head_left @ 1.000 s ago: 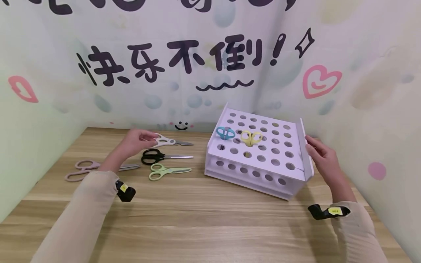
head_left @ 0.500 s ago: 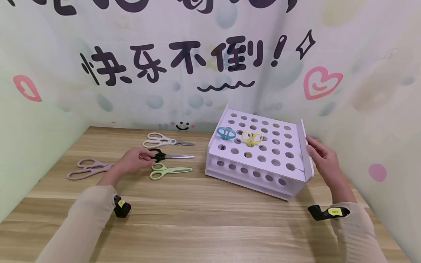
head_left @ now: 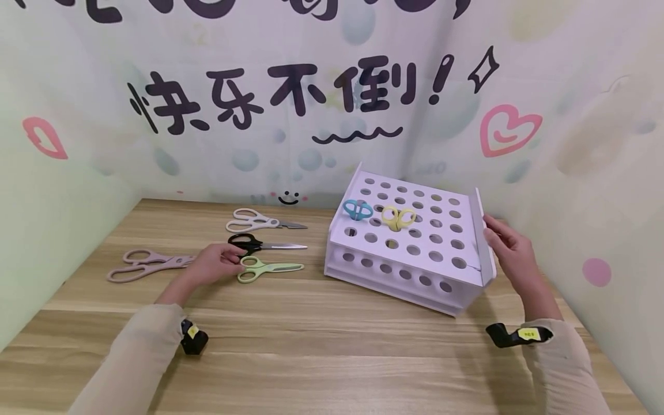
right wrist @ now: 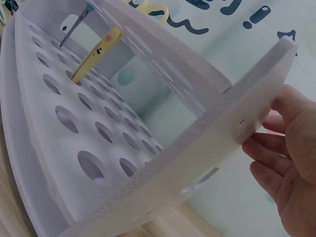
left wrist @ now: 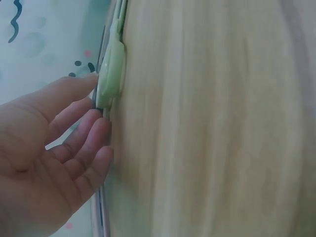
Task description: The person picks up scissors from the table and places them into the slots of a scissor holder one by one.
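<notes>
My left hand (head_left: 215, 262) lies low on the wooden table, its straight fingers touching the handle of the green scissors (head_left: 270, 268). In the left wrist view the fingers (left wrist: 79, 133) rest against that green handle (left wrist: 111, 74) without curling round it. My right hand (head_left: 505, 248) lies flat against the right side panel of a white rack (head_left: 481, 242) full of round holes. The right wrist view shows its relaxed fingers (right wrist: 291, 148) beside the panel's end (right wrist: 237, 143). Blue scissors (head_left: 357, 210) and yellow scissors (head_left: 398, 218) stand in holes of the rack.
Black scissors (head_left: 259, 245) and cream scissors (head_left: 259, 221) lie just behind the green pair. Pink scissors (head_left: 145, 264) lie to the left of my hand. Patterned walls close in the table at the back and on both sides.
My left hand has come toward me, from the cream scissors past the black pair to the green pair. The right hand and the rack have stayed put.
</notes>
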Motion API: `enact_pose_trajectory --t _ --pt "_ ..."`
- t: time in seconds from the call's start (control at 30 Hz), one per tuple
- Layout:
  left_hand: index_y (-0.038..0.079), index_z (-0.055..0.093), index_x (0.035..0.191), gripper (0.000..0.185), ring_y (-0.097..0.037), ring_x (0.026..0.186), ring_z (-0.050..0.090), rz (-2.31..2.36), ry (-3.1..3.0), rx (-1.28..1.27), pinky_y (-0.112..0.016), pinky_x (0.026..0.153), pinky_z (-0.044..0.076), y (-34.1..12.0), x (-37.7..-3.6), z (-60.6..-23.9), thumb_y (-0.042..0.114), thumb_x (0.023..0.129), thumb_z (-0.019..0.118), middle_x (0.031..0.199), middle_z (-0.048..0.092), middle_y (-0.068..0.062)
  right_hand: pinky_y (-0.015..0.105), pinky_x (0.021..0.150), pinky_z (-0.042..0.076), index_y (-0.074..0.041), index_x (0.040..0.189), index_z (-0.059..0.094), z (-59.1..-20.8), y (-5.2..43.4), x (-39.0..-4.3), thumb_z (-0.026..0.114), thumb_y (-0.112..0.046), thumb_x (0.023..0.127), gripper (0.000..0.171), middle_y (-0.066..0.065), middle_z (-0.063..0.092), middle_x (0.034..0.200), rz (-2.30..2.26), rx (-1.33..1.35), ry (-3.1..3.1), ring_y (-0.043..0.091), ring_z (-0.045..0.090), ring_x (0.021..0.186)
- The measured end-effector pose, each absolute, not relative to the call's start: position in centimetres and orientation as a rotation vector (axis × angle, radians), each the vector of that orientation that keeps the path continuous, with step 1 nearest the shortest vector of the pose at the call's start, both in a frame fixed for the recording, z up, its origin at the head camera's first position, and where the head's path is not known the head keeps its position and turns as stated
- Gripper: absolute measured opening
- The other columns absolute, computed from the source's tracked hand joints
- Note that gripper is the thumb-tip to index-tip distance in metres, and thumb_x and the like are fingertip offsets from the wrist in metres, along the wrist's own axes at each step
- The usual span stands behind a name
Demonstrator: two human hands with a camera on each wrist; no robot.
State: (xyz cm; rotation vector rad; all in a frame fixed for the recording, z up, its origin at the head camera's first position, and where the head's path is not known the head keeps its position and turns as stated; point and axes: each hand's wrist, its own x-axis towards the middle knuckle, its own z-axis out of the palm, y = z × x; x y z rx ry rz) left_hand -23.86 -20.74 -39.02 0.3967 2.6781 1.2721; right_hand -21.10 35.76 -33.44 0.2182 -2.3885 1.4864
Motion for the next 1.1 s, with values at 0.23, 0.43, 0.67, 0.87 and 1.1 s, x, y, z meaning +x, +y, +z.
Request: enact_pose_trajectory --t 0.23,0.43,0.67,0.87,1.1 --pt "-0.011 0.054 0.116 0.043 -0.028 0.089 0.056 1.293 2.679 0.386 -0.035 0.076 0.048 -20.7 -23.6 -39.3 0.008 0.081 0.069 0.098 0.058 -0.020 0.005 0.077 0.040 -0.001 0.136 0.040 -33.5 35.8 -21.2 0.051 -0.015 0.095 0.045 -0.019 0.049 0.116 1.484 0.200 -2.395 -0.003 0.048 0.099" --pt "-0.011 0.053 0.117 0.044 -0.027 0.089 0.056 1.293 2.683 0.401 -0.034 0.077 0.048 -20.7 -23.5 -39.5 0.006 0.080 0.069 0.098 0.058 -0.019 0.005 0.077 0.040 0.000 0.136 0.039 -33.5 35.8 -21.2 0.051 -0.016 0.095 0.046 -0.020 0.048 0.116 1.476 0.189 -2.407 -0.003 0.047 0.099" --pt "-0.012 0.053 0.116 0.045 -0.027 0.087 0.055 1.301 2.702 0.414 -0.036 0.076 0.047 -20.4 -23.2 -39.5 0.006 0.079 0.071 0.096 0.057 -0.019 0.005 0.077 0.040 0.000 0.137 0.038 -33.5 35.8 -21.2 0.050 -0.016 0.095 0.047 -0.019 0.048 0.116 1.494 0.190 -2.405 -0.002 0.047 0.100" --pt "-0.012 0.056 0.111 0.043 -0.026 0.086 0.054 1.252 2.750 0.391 -0.035 0.075 0.046 -20.2 -23.3 -39.8 0.008 0.077 0.073 0.093 0.057 -0.017 0.005 0.077 0.040 0.001 0.136 0.038 -33.5 35.7 -21.2 0.050 -0.017 0.095 0.046 -0.019 0.048 0.117 1.468 0.184 -2.407 -0.003 0.047 0.099" --pt "-0.012 0.057 0.108 0.042 -0.024 0.083 0.052 1.223 2.773 0.387 -0.032 0.074 0.045 -20.1 -23.4 -40.2 0.009 0.076 0.073 0.092 0.057 -0.015 0.005 0.077 0.040 -0.002 0.137 0.039 -33.4 35.6 -21.0 0.050 -0.019 0.095 0.047 -0.016 0.048 0.120 1.449 0.172 -2.423 -0.003 0.046 0.099"
